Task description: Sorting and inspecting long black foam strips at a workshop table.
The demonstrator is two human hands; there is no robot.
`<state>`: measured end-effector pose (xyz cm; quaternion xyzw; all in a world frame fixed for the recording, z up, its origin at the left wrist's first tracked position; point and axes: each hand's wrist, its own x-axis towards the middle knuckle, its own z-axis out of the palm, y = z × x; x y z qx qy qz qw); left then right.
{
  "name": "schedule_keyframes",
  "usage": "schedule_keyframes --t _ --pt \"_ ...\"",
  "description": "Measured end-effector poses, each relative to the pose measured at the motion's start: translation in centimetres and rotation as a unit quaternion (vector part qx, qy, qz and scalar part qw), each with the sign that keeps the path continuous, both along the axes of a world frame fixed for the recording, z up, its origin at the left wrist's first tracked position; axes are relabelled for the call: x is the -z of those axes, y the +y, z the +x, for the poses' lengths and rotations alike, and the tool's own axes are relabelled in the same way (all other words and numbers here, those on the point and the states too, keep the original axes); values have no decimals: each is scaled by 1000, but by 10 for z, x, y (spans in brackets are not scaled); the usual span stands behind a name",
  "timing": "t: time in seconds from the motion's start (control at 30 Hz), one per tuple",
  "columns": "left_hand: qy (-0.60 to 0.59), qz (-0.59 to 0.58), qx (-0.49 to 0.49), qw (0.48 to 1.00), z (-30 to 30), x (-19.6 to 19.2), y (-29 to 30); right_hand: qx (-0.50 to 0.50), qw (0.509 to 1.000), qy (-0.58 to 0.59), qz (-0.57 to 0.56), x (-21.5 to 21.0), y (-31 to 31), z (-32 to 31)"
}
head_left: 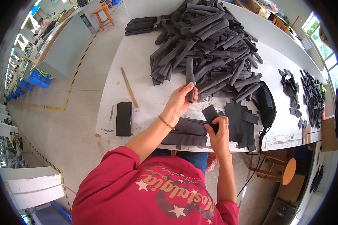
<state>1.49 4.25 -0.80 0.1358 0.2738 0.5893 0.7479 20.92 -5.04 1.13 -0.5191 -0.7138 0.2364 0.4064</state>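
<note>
Dark grey rolled fabric tube is pinched near its lower end by the left hand, fingers curled closed around it, the tube standing nearly upright toward twelve o'clock. A flat dark fabric patch is gripped at its lower edge between thumb and fingers of the right hand, at four o'clock from the left hand. Both pieces are judged light, soft and limp; the tube is best held around its middle, the patch by an edge. Flat dark strips are stacked under the wrists at the near edge of the white table. More cut patches lie at three o'clock. A large heap of tubes is spread at twelve o'clock. A black phone and a wooden stick are seen at nine o'clock.
</note>
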Motion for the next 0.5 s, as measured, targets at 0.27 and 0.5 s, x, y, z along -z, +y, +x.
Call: schedule_keyframes --t 0.27,0.5 --pt "58 -15 20 998 -9 -3 -11 -27 996 -46 64 -1 -4 1" --pt "17 -2 42 999 -11 -7 -17 25 999 28 -11 -14 -14 -5"
